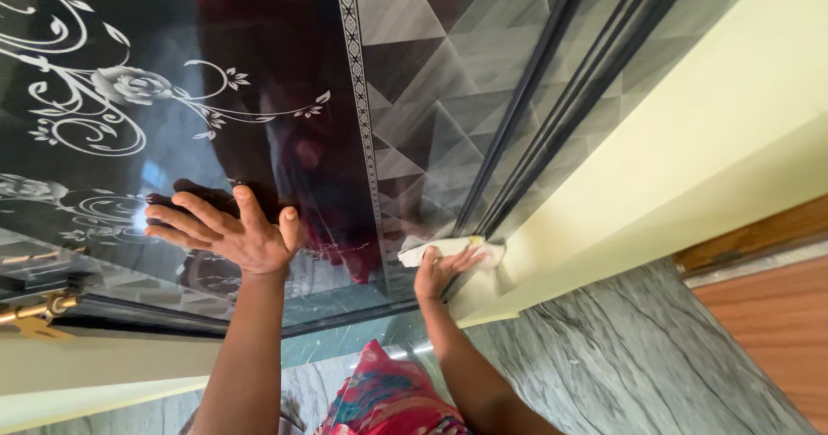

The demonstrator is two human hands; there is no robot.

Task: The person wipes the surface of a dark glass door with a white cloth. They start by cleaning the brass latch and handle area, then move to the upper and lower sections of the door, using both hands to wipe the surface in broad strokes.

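My left hand (231, 232) lies flat with fingers spread on a glossy dark panel (259, 73) that carries white floral etching. My right hand (438, 269) presses a folded white cloth (440, 249) against the lower edge of the panel, beside the dark grooved frame strips (517, 133). The cloth sits where a grey geometric-patterned section (431, 81) meets the frame. Both forearms reach up from the bottom of the view.
A cream wall or frame (690, 133) runs along the right. Grey marble-like floor (630, 357) lies below, with a wooden surface (776, 314) at the far right. A brass fitting (34, 310) shows at the left edge. Colourful pink and teal clothing (388, 400) is at the bottom.
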